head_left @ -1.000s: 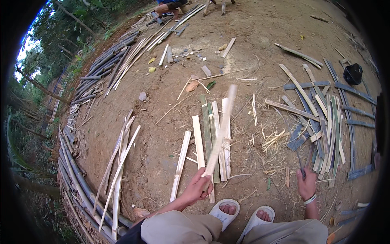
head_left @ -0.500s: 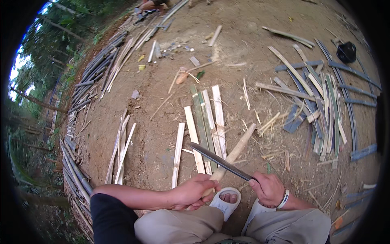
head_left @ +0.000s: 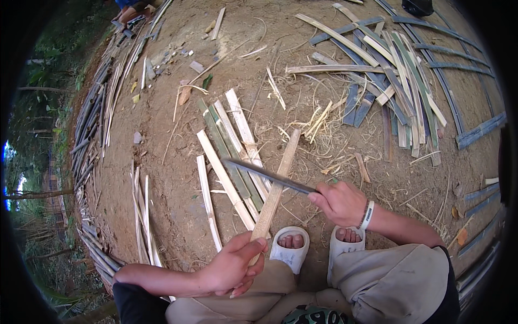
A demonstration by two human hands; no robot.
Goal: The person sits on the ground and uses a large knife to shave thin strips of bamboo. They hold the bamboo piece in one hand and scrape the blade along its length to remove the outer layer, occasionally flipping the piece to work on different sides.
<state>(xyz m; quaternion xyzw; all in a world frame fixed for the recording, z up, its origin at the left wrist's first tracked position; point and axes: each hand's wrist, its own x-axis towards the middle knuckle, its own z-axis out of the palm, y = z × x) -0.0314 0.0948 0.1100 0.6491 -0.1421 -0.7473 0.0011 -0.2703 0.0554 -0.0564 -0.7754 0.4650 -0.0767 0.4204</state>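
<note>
My left hand (head_left: 237, 264) is closed round the lower end of a pale bamboo strip (head_left: 278, 186), which slants up and away to the right. In my right hand (head_left: 340, 203) is the handle of a long dark-bladed machete (head_left: 263, 171); the grip itself is mostly covered by the fingers. Its blade points left and lies across the strip around the strip's middle. Just beyond, split bamboo slats (head_left: 225, 148), some pale and one green, lie side by side on the ground.
A heap of bamboo strips (head_left: 396, 86) lies at the far right, near a dark slatted frame (head_left: 450, 49). Thin shavings (head_left: 324, 121) litter the soil. Bamboo poles (head_left: 89, 121) are piled along the left edge. A person (head_left: 129, 11) is at the far left. White sandals (head_left: 291, 245) are on my feet.
The view has shifted, so ground things appear higher and further left. My left hand and the strip sit lower left, and the strip stands steeper. The machete still crosses it.
</note>
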